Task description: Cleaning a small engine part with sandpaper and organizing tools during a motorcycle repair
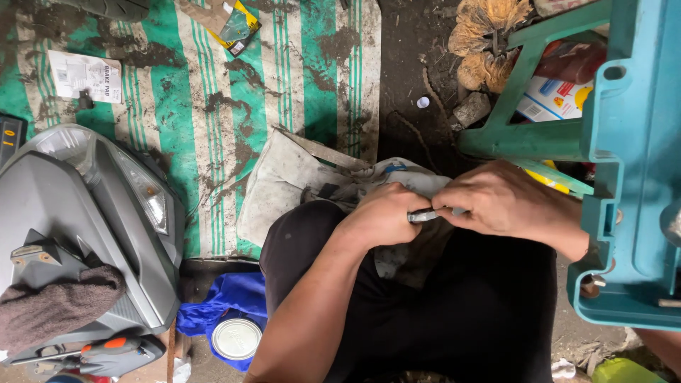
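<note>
The person is sitting low over the ground, with both hands meeting above the lap. The left hand (379, 213) is curling into a fist around one end of a small metal rod (423, 215), and the right hand (500, 202) is pinching the other end between thumb and fingertips, so the rod is lying level between the two hands. It is too small to tell exactly what kind of part it is; it may be a short bolt or pin. Under the hands a dirty white cloth (284, 184) is spreading from the knee out onto the ground.

That cloth is overlapping a muddy green and white striped mat (184, 106), which is carrying a printed paper slip (85, 74) and a torn yellow packet (237, 25) near its far edge. To the person's left a grey plastic vehicle panel with a headlight lens (92, 206) is resting on the ground, with a brown rag (57, 305) draped over its near end. Just beside the panel, an orange-handled tool (106, 347) is lying by a blue cloth (227, 298), and a round tin lid (235, 338) is sitting on that cloth. To the right, a teal plastic stool (631, 163) is standing close against the right forearm.
</note>
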